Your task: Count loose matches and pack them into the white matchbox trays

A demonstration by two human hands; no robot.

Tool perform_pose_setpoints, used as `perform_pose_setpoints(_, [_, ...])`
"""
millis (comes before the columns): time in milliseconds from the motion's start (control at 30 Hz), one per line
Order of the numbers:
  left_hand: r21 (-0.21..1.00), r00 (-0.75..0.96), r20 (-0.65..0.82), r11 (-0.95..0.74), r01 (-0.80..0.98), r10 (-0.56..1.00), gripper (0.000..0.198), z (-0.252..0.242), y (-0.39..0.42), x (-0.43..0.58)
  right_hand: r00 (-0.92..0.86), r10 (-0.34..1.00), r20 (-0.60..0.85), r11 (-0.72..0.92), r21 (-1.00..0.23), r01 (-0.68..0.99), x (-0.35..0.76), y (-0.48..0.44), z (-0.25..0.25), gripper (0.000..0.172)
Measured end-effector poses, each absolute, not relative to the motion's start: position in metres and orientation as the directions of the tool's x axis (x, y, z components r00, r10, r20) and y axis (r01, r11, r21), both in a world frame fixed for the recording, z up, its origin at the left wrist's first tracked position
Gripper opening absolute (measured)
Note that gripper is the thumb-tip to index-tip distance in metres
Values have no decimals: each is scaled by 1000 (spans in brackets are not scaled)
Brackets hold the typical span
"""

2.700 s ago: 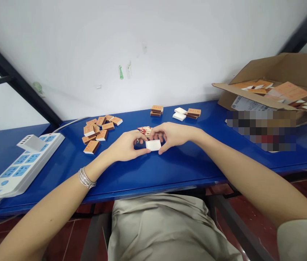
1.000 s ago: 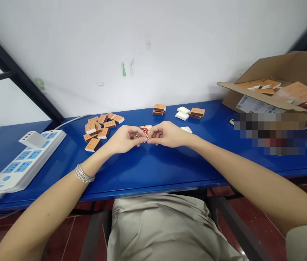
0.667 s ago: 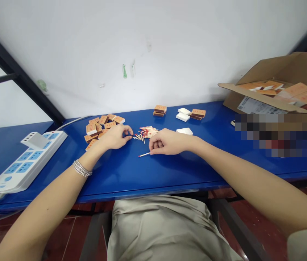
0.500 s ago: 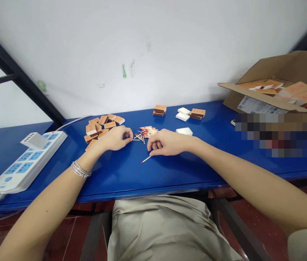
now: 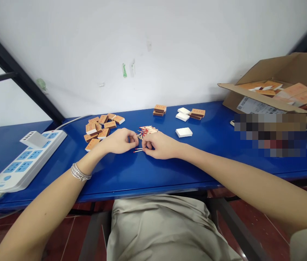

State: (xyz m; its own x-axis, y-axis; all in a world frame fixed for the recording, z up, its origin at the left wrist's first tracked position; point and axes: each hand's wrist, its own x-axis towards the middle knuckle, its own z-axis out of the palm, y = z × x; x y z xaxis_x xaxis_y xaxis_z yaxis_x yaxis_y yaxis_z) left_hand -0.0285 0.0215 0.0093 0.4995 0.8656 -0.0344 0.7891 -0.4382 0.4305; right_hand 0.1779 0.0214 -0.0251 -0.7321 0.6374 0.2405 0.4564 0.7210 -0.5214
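On the blue bench (image 5: 153, 174), a white power strip (image 5: 25, 161) sits at far left, then a loose heap of orange matchboxes (image 5: 101, 125). The left hand (image 5: 119, 141) and right hand (image 5: 160, 145) curl in close together over a few red-tipped matches (image 5: 138, 149); whether they grip them, I can't tell. A small pile of matches (image 5: 147, 129) lies just behind. Further right are a white inner tray (image 5: 183, 132) and an open cardboard box (image 5: 278, 72).
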Motion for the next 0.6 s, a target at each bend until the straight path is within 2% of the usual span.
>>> perform_pose_setpoints(100, [347,318,126,-342,873,940,16,6,28,-30,-691,670,269,695,-555,458,181,28,-26,9])
perform_pose_setpoints(167, [335,251,154,-290,896,956,20,3,31,-30,-654,701,286,669,-582,462,185,33,-26,10])
perform_pose_setpoints(267, [372,254,121,-281,885,960,22,-2,33,-28,-604,744,285,630,-598,494,187,38,-27,9])
perform_pose_setpoints(433, [359,286,132,-315,879,949,13,-7,35,-27,-589,768,250,612,-555,563,185,36,-26,11])
perform_pose_setpoints(500, [408,290,141,-322,854,947,12,-7,34,-26,-574,780,249,601,-551,579,183,35,-25,10])
perform_pose_setpoints(600, [624,318,122,-322,712,940,16,-6,30,-22,-527,811,254,551,-634,543,182,33,-24,15])
